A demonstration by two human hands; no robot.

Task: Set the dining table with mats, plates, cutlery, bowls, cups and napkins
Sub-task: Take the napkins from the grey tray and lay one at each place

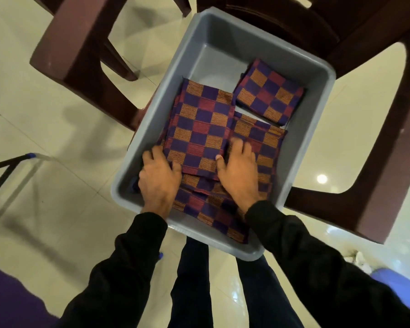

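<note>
A grey plastic tub (223, 34) rests on a dark brown plastic chair. Inside lie purple, red and orange checked cloths: a large stack of mats (199, 124) on the left, a smaller folded stack (269, 93) at the far right, and more (213, 209) along the near side. My left hand (160, 177) grips the near left corner of the large stack, fingers tucked under its edge. My right hand (238, 166) holds the stack's near right edge, its thumb on top and its fingers curled round the edge.
A second brown plastic chair (81, 43) stands at the left. The floor (45, 162) is glossy cream tile. A black rod with a blue tip (14, 162) lies at the left. A blue object (395, 280) sits at the lower right. My legs stand below the tub.
</note>
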